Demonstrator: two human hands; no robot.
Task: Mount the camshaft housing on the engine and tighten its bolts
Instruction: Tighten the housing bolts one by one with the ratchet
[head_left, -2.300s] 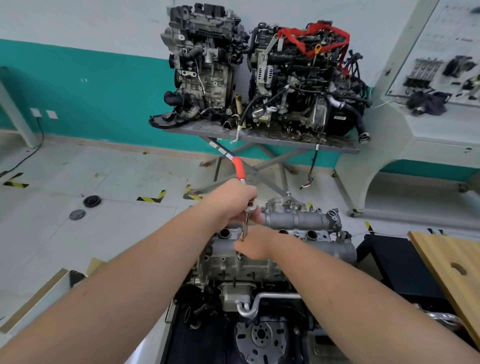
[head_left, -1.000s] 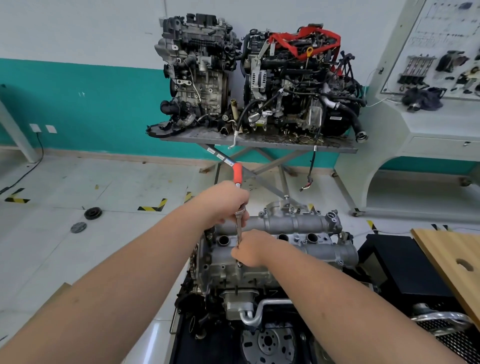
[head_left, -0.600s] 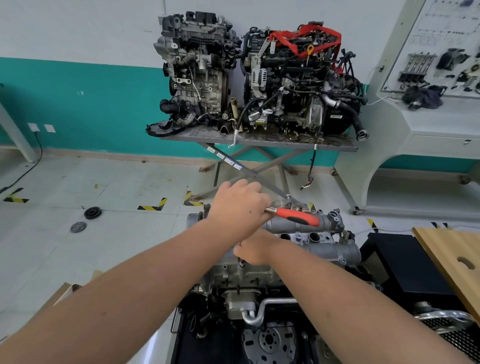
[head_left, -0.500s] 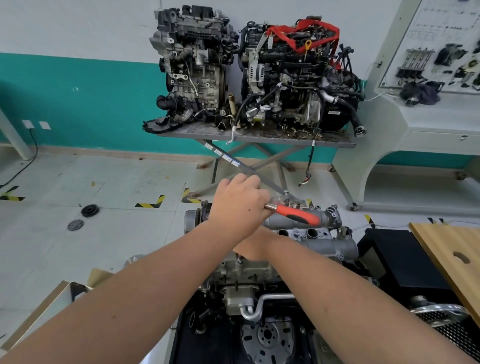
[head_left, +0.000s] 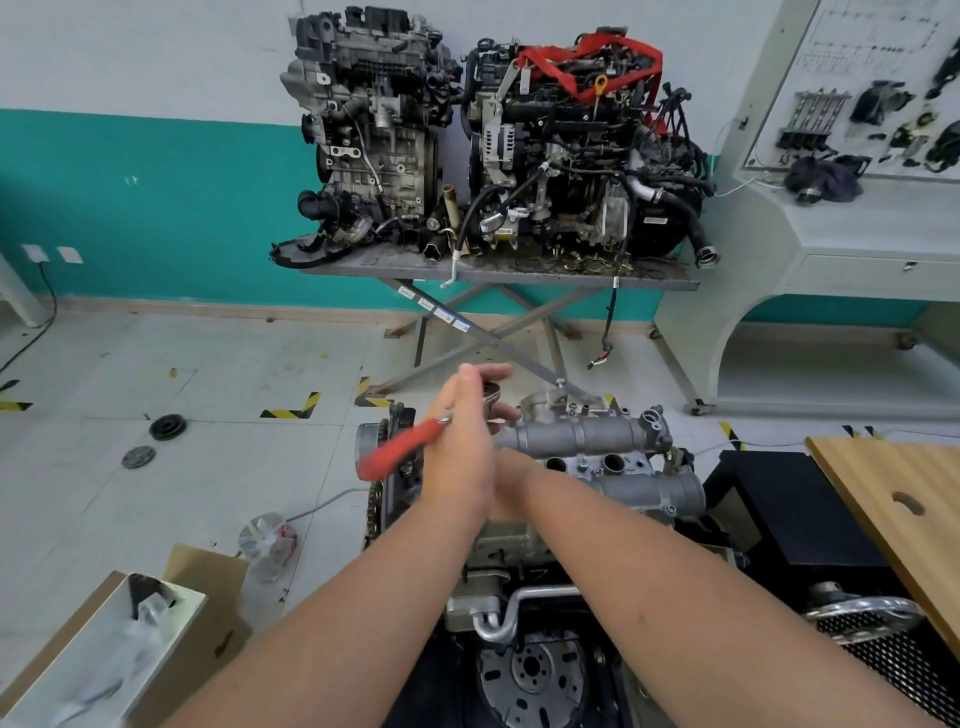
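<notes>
Cardboard box (head_left: 171, 618), one, open-topped, low at left; crumpled clear plastic inside.
Round black discs (head_left: 167, 427), two, flat on the pale tiled floor.
Ratchet wrench (head_left: 397, 453), one: smooth red grip slanting down-left, steel head hidden at the palm.
Left hand (head_left: 462, 447), fingers extended straight and fanned upward, palm pressed against the wrench shank; no curl round it.
Right hand (head_left: 511, 483), largely hidden behind the left hand; cannot tell how its fingers lie.
Camshaft housing (head_left: 602, 452), one, cast matt aluminium, two parallel tubular bodies with round bores between, seated on top of the engine (head_left: 519, 566) at centre.
Display engines (head_left: 498, 135), two, dark and greasy, on a grey scissor-leg table (head_left: 519, 273).
Wooden board (head_left: 904, 499), one, oval hole.
</notes>
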